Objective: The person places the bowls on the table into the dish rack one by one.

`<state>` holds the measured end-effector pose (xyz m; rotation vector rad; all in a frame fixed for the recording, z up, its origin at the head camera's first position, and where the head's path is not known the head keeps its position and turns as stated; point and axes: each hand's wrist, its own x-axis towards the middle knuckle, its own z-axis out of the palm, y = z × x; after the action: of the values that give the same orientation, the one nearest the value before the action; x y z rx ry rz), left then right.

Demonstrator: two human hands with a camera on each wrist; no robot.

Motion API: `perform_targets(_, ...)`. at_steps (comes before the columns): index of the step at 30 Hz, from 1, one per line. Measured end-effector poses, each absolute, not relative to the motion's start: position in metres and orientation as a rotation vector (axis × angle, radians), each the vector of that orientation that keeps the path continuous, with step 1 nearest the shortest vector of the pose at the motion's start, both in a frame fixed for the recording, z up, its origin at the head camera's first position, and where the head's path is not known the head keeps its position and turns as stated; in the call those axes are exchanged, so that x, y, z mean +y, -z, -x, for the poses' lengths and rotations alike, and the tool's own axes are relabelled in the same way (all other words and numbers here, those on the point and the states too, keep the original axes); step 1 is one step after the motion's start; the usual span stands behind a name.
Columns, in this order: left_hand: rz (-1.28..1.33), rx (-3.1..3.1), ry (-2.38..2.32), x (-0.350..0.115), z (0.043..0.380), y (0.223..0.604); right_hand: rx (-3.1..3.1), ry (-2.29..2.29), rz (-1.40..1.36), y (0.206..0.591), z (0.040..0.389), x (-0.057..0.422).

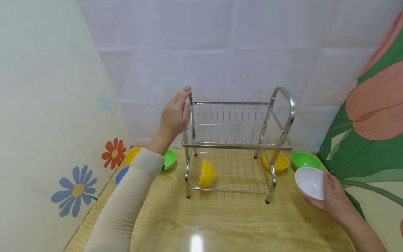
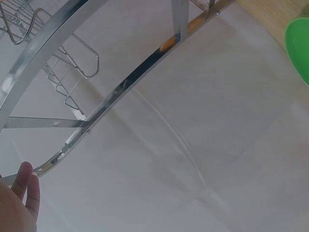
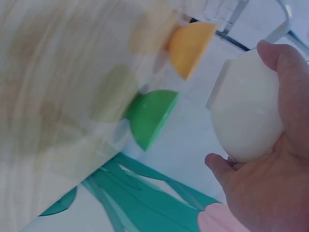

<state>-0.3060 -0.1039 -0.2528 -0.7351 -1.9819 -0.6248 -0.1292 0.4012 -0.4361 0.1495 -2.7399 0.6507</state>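
A two-tier metal dish rack (image 1: 237,147) stands on the table. My left hand (image 1: 175,115) holds the top of its left side handle. In the left wrist view, fingertips (image 2: 33,191) curl at the bend of that handle. Out to the right of the rack, my right hand (image 1: 336,200) grips a white bowl (image 1: 308,182) by its side, raised above the tabletop. The right wrist view shows the same bowl (image 3: 247,111) between thumb and fingers, its outside facing the camera. On the rack's lower tier, a yellow bowl (image 1: 208,174) stands on its edge towards the left.
Behind the rack's right leg sits another yellow bowl (image 1: 281,163), with a green bowl (image 1: 305,160) beside it. To the left, my forearm partly hides a green bowl (image 1: 170,159), a yellow bowl (image 1: 131,155) and a blue bowl (image 1: 121,174). Walls close in the wooden table (image 1: 176,224).
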Motion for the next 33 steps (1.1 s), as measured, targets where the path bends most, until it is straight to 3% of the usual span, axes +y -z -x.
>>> perform_targets(33, 0.721, -2.020, 0.603, -0.104, 0.305, 0.254, -2.589, -0.507, -0.451, 0.395, 0.104, 0.334)
